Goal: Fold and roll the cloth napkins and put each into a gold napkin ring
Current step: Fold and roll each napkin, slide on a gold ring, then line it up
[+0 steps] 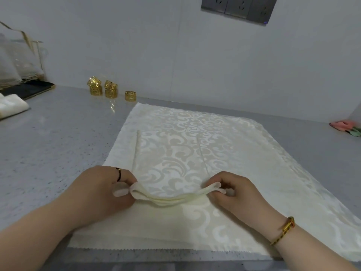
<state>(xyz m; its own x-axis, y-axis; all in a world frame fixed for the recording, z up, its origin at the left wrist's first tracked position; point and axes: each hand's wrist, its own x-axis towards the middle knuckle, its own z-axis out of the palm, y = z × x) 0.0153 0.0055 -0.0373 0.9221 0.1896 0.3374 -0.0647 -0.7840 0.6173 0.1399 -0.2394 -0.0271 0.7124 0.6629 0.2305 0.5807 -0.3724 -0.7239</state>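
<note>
At 6 o'clock on the grey counter (48, 145), the left hand (105, 190) and right hand (236, 194) each pinch one end of a narrow folded band (170, 200) lifted from the near part of the patterned napkin (195, 130), which lies spread at centre. Five gold rings (111, 90) stand well apart at 10 o'clock. For a tidy fold, both ends should probably advance together, keeping the sagging band taut and even in width.

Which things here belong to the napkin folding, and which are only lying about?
Job: cream patterned napkin, pinched by left hand and right hand; five gold napkin rings.
Lying about: pink and green cloth; wall sockets; dark tray.
</note>
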